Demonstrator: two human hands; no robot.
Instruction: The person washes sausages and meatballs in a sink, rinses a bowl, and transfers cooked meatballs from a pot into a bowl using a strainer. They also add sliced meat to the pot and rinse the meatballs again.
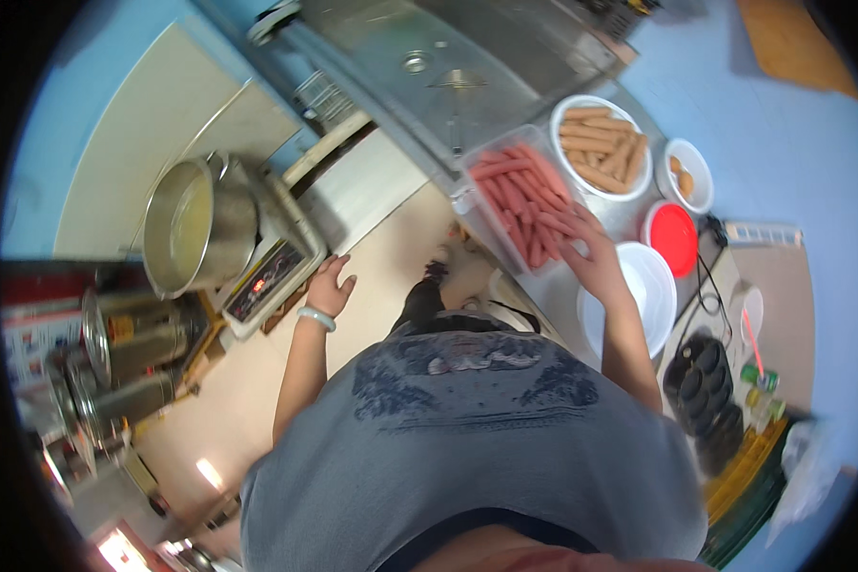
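Observation:
My right hand [595, 254] reaches over the corner of a clear plastic bin [487, 214] of pink sausages [518, 189]. Its fingertips are on the sausages at the near right; whether they grip one is hard to see. Beside the bin stands a white round tub of tan sausages [600, 150]. A white plastic basin [647, 286] sits partly beneath my right forearm. Over on the left, my left hand [332, 286], with a pale bangle at the wrist, has its fingers apart and holds nothing. It is beside the edge of a lit induction cooker [268, 282].
A large steel pot [204, 225] with yellowish liquid stands on the cooker. A steel sink [429, 79] lies ahead. A small white bowl [686, 179], a red lid [672, 239] and a black moulded tray [701, 382] are at right. Steel canisters [139, 332] stand at left.

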